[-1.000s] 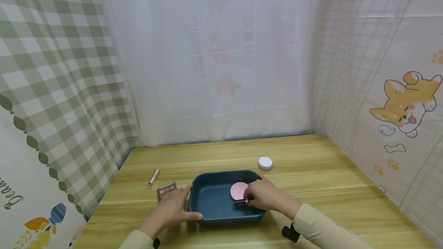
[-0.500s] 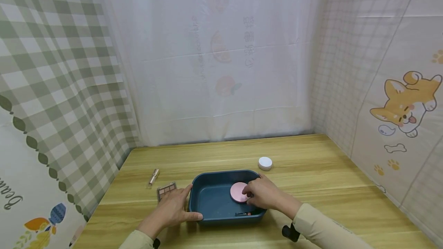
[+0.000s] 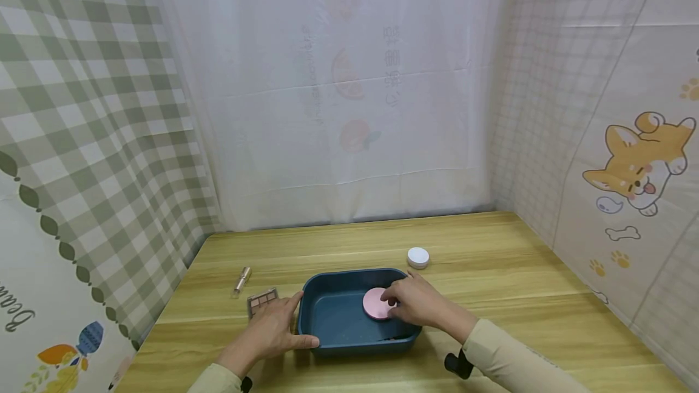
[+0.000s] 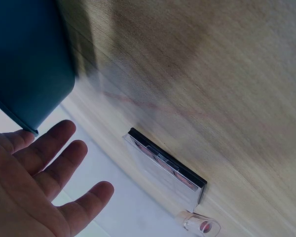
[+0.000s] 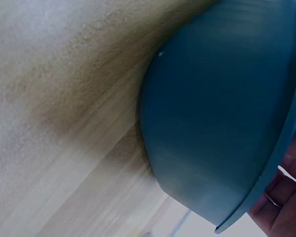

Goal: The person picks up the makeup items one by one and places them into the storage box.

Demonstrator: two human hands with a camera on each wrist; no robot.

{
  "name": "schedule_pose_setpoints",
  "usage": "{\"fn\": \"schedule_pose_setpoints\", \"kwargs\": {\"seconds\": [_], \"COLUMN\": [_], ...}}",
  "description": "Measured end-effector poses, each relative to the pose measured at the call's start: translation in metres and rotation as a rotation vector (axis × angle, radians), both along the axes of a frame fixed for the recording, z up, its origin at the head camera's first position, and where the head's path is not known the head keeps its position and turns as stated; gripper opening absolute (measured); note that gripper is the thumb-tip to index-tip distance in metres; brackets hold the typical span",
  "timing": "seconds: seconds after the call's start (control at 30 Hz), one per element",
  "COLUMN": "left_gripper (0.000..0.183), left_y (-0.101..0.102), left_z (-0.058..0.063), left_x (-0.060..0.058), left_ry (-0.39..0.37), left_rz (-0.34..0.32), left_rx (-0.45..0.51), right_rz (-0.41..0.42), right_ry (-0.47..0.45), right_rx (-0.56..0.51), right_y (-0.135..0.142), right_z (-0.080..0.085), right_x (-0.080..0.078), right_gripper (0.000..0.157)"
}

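Note:
A dark blue bin (image 3: 335, 320) sits on the table. My left hand (image 3: 278, 326) rests at its left end, thumb along the front corner and fingers spread at the rim; in the left wrist view the fingers (image 4: 59, 173) are apart. My right hand (image 3: 417, 302) reaches over the right end of the bin, fingertips at the right edge of a round pink disc (image 3: 375, 304) lying on the bin floor. A slim black tube (image 3: 392, 339) lies against the bin's front wall, mostly hidden by it. In the right wrist view, the bin wall covers much of the right hand (image 5: 286, 197).
An eyeshadow palette (image 3: 261, 300) lies beside the left hand, partly behind it. Further left lies a lipstick (image 3: 242, 281) with a clear cap. A round white jar (image 3: 418, 258) stands behind the bin's right corner. Curtains (image 3: 338, 108) enclose the wooden table (image 3: 480, 259).
My right hand has let go of the black tube, which dropped near the bin's front wall, and has shifted slightly back over the pink disc. The left hand has stayed put.

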State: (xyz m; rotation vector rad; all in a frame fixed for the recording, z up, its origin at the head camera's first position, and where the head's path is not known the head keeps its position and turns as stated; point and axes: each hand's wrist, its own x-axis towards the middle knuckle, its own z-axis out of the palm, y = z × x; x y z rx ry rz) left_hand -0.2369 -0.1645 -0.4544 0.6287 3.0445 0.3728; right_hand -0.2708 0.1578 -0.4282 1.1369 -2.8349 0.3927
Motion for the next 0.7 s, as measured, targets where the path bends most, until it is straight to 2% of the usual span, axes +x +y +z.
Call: {"fn": "schedule_pose_setpoints", "kwargs": {"seconds": [0.7], "left_gripper": [0.105], "left_y": [0.000], "left_z": [0.000], "left_x": [0.000], "left_ry": [-0.004], "left_rz": [0.001], "left_rx": [0.009], "right_rz": [-0.059], "right_ry": [0.029], "right_rx": [-0.038], "right_y": [0.006], "right_z": [0.011], "right_x": [-0.005], "right_gripper": [0.030]}}
